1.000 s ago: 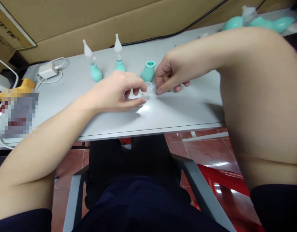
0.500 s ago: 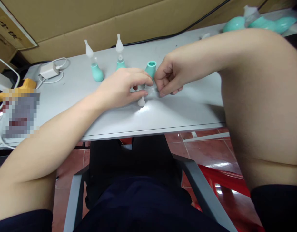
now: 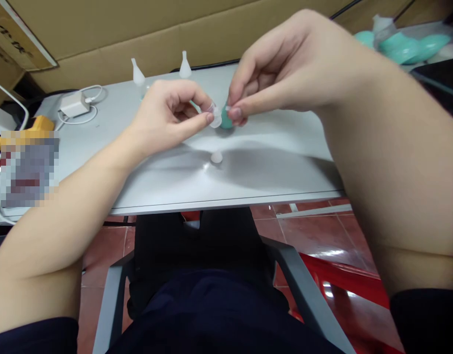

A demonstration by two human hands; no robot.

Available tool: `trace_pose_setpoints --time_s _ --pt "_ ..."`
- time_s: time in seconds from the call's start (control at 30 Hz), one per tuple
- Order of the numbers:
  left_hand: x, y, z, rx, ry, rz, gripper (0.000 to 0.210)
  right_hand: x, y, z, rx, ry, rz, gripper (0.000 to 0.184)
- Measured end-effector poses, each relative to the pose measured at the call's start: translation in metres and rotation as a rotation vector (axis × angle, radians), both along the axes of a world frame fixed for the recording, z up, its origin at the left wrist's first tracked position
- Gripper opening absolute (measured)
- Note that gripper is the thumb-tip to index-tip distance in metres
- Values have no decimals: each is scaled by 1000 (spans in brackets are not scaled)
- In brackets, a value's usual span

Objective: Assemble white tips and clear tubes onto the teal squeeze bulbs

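My left hand (image 3: 174, 113) pinches a clear plastic connector (image 3: 215, 118) between thumb and fingertips, raised above the table. Close to its right, my right hand (image 3: 263, 83) is closed in a pinch. A small whitish piece (image 3: 228, 108) shows at its fingertips, too small to name. Behind those fingers stands a teal rubber bulb (image 3: 226, 121), partly covered. On the table below the hands lies a small white tip (image 3: 216, 157). Farther back, two white nozzles, a left one (image 3: 138, 76) and a right one (image 3: 185, 66), stick up; my left hand hides most of what is under them.
Several teal bulbs (image 3: 405, 47) lie at the back right of the grey table (image 3: 167, 189). A white charger (image 3: 74, 106) with its cable and a yellow tool (image 3: 42, 127) are at the left. A cardboard wall (image 3: 137, 34) borders the back.
Both hands have risen off the table. My left hand has lifted the clear connector, and a small whitish piece now shows in my right fingertips. The white tip stays on the table.
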State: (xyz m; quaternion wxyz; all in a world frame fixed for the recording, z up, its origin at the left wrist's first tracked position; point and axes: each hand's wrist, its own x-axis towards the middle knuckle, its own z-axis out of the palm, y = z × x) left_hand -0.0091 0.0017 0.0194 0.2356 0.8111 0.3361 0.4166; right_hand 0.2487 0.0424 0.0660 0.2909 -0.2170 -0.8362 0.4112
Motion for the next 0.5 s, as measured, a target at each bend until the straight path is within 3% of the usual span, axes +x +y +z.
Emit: trace_pose_setpoints --time_s 0.2,0.37,0.5 --pt "-4 4 0 -31 -53 -12 19 -21 3 -19 15 262 -34 32" --pt "-6 12 -2 -18 -86 -52 32 -23 2 -19 101 280 -90 21" --pt "-3 7 2 -72 -158 -35 29 -23 1 -21 104 332 -142 19"
